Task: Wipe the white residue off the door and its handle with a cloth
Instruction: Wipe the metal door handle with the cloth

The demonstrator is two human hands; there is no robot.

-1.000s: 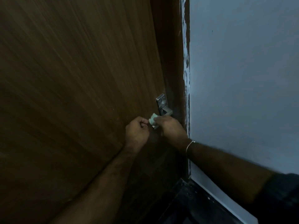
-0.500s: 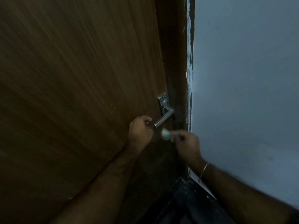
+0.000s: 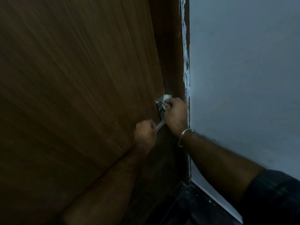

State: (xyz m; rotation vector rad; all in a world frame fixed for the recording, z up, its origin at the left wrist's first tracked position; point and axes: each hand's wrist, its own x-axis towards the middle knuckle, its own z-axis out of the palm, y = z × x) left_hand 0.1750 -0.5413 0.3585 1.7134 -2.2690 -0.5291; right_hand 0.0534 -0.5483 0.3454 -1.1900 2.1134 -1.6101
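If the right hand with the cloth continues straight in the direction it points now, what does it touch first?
The right hand points up and toward the door; its cloth seems already against the metal handle plate. Past the plate it would probably meet the door or its frame, though depth is unclear.

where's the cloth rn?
Head view, right of centre: the small white cloth is pinched in the right hand, pressed on the silver metal handle plate near the brown wooden door edge.

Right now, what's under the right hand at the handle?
The right hand presses a white cloth on the metal backplate. The lever emerges below into the left hand; its pivot is covered.
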